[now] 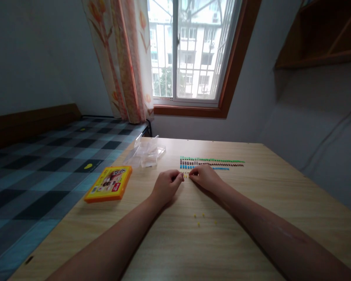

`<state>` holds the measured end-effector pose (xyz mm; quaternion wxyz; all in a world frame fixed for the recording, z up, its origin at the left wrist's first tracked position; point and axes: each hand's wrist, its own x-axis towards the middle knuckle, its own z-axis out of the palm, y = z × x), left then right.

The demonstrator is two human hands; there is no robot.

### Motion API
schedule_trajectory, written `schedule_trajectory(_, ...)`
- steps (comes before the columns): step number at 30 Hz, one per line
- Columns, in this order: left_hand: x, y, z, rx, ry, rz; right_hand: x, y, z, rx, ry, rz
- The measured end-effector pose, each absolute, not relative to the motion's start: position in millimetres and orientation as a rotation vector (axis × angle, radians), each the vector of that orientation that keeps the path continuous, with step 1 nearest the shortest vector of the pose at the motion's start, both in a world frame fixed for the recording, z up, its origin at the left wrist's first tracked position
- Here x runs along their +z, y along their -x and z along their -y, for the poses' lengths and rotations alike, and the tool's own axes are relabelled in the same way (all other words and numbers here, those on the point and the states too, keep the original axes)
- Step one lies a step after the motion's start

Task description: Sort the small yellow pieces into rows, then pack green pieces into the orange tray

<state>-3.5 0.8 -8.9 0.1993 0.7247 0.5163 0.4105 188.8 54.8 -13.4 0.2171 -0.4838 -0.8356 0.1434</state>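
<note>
My left hand [167, 186] rests on the table with its fingers curled closed; whatever is inside is hidden. Facing it, my right hand [206, 177] has thumb and fingertips pinched together at a short row of tiny yellow pieces [185, 176]. Anything in that pinch is too small to make out. Beyond the hands lie neat rows of tiny green pieces [212, 159], brown pieces [234, 165] and blue pieces [222, 168]; my right hand covers part of the blue row. Several loose yellow pieces [198, 224] are scattered between my forearms.
On the left of the wooden table [169, 253] lies a yellow-orange box [109, 183] with a printed lid. Clear plastic containers [148, 154] stand behind it. A bed with a checked cover [46, 164] adjoins the table's left edge; a window [195, 50] is beyond.
</note>
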Motion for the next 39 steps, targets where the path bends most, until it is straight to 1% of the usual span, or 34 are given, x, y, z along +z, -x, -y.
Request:
schedule_trajectory(20, -7.2, 3.2, 0.2, 1.156, -2.018, -1.439, -16.0, -188.0, -50.1, 0.393, 1.272, 2.303)
schedule_trajectory(26, -6.4, 4.3, 0.8, 1.154, -2.014, -1.441, -5.6, -202.6, -52.7, 0.568, 1.279, 2.281)
schedule_trajectory(28, -6.1, 4.4, 0.9, 1.153, -2.011, -1.439, 5.2, -210.5, -48.7, 0.736, 1.277, 2.359)
schedule_trajectory(31, -6.1, 4.6, 0.6, 1.161, -2.005, -1.438, 24.2, -220.7, -37.2, 1.135, 1.259, 2.54)
schedule_trajectory(32, -6.2, 4.7, 0.5, 1.165, -2.007, -1.436, 30.1, -222.8, -32.6, 1.218, 1.242, 2.607)
schedule_trajectory(34, -6.7, 5.2, 0.1, 1.172, -2.012, -1.432, 39.9, -224.3, -23.7, 1.216, 1.187, 2.746)
schedule_trajectory(37, -7.9, 6.2, -0.6, 1.173, -2.015, -1.438, 49.3, -221.3, -12.6, 1.071, 1.124, 2.877)
schedule_trajectory(39, -8.9, 6.6, -1.2, 1.171, -2.015, -1.444, 52.9, -217.5, -7.0, 1.048, 1.113, 2.909)
